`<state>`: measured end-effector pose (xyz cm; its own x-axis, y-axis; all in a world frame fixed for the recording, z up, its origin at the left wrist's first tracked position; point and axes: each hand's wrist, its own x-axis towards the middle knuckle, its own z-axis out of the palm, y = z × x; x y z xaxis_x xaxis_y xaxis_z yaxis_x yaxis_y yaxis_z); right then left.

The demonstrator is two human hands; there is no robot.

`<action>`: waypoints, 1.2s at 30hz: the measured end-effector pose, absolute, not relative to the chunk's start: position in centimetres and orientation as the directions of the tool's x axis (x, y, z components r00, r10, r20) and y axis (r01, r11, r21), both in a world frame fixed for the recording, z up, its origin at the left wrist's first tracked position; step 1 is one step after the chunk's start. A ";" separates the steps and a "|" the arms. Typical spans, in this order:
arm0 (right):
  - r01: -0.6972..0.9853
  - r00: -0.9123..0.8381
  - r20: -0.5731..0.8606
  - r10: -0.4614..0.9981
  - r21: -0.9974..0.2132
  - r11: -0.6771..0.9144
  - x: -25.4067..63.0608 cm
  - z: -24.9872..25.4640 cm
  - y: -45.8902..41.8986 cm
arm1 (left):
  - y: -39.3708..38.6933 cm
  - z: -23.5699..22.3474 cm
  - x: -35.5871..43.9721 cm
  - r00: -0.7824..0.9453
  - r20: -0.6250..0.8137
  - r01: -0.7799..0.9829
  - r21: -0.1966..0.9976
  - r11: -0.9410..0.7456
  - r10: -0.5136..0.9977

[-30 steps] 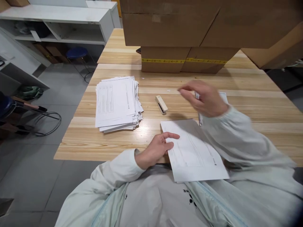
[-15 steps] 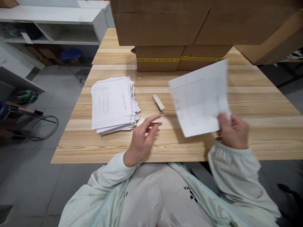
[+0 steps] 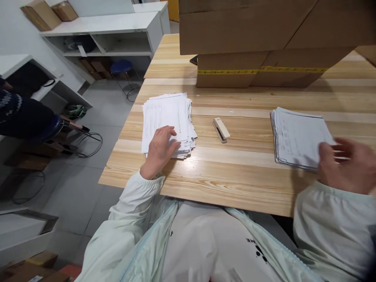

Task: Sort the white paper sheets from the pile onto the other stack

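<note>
White paper, two piles on the wooden table, one at each grip. L grip is over the near half of L pile: fingers loosely bent, thumb spread off them, nothing pinched; can't tell if the fingertips press the top sheet. R grip is at the near R corner of R pile, blurred; thumb & fingers look apart, but can't tell if a sheet edge is btwn them.

Risks, my guess: L pile is ragged, sheets poking out on its R side, so a sideways drag by L grip could fan several at once. R pile is tidier, but pulling R grip off w/ a sheet caught would skew it. Stapler sits btwn the grips; a low sweep by either could knock it.

Edges/room: table's near edge passes under L sleeve, just behind L grip; its L edge is near L pile too, so sheets slid that way might drop. Boxes block the far side, past the stapler. Widest stretch: stapler to R pile; L pile to stapler is tighter.
</note>
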<state>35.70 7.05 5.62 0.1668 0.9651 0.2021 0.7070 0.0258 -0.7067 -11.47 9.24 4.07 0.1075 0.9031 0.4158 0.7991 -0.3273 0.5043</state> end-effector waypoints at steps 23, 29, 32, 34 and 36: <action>-0.150 -0.243 -0.105 0.964 -0.978 -0.144 6.1 -1.1 14.3 | 10.7 1.5 -11.3 0.025 0.424 0.702 0.637 -0.318 0.905; -0.129 -0.249 -0.123 0.961 -0.979 -0.159 6.1 -0.9 14.4 | 10.7 1.4 -11.1 0.017 0.435 0.707 0.631 -0.319 0.900; -0.110 -0.221 -0.140 0.965 -0.980 -0.168 5.8 -0.7 14.6 | 10.9 1.3 -10.8 -0.013 0.454 0.725 0.619 -0.304 0.891; -0.115 -0.193 -0.140 0.971 -0.980 -0.165 5.5 -0.6 14.7 | 11.0 1.3 -10.7 -0.031 0.467 0.733 0.612 -0.297 0.884; -0.114 -0.174 -0.123 0.977 -0.983 -0.144 5.3 -0.6 14.8 | 11.1 1.4 -10.5 -0.036 0.479 0.732 0.610 -0.303 0.877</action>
